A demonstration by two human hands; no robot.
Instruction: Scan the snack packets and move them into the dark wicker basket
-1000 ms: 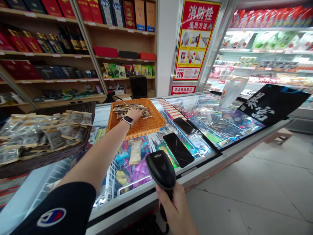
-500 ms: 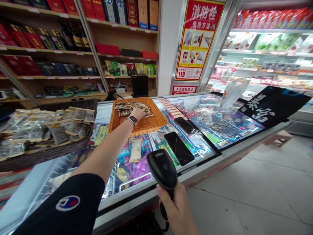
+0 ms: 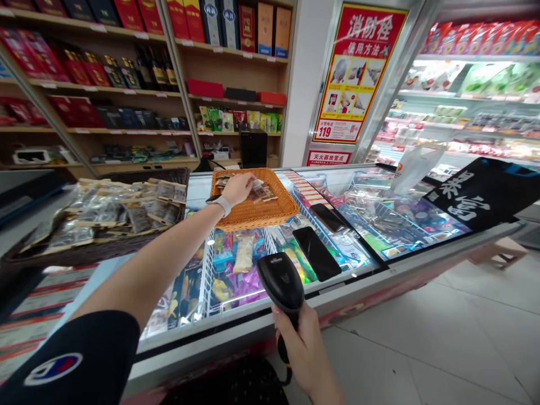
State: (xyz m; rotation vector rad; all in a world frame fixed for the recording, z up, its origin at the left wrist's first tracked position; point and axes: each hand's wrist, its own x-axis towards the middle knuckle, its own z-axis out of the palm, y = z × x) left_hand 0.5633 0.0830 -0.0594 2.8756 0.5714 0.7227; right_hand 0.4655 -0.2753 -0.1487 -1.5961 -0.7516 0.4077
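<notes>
My left hand (image 3: 238, 188) reaches over the orange woven basket (image 3: 236, 219) at the centre. Its fingers are pinched on a small clear packet (image 3: 256, 192), blurred, above other flat packets (image 3: 269, 193) lying in the basket. My right hand (image 3: 306, 351) is wrapped round the handle of a black barcode scanner (image 3: 280, 281), held in front of the freezer's near edge. To the left, a dark woven basket (image 3: 126, 246) is heaped with similar packets (image 3: 109, 211).
Two black phones (image 3: 317, 254) (image 3: 327, 217) lie on the glass-topped freezer (image 3: 236, 329). A black bag (image 3: 485, 194) with white lettering and a white plastic bag (image 3: 415, 169) stand on its right end. Shelves (image 3: 240, 73) line the back; a low stool (image 3: 500, 253) is on the floor.
My left hand has lifted slightly from the pile and turned, with a packet now at its fingertips. The view has shifted left. My right hand still holds the barcode scanner.
</notes>
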